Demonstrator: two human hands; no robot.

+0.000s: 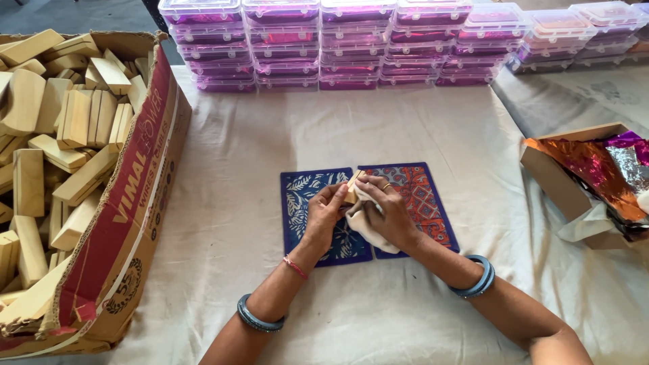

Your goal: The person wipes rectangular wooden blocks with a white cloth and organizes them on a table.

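Observation:
My left hand (pixel 324 213) grips a small pale wooden block (pixel 353 184) above two printed cloth mats. My right hand (pixel 389 213) presses a cream cloth (pixel 362 226) against the block and holds that cloth bunched under its palm. The blue mat with white leaf print (pixel 301 196) lies under my left hand. The red and blue patterned mat (pixel 426 192) lies under my right hand. Both mats sit side by side on the white table cover (pixel 223 223). Blue bangles are on both wrists.
A large open cardboard box (pixel 128 223) full of pale wooden blocks (pixel 61 142) fills the left side. Stacks of clear plastic cases with purple contents (pixel 351 47) line the far edge. A small cardboard box (pixel 558 186) with shiny foil (pixel 595 169) sits at the right.

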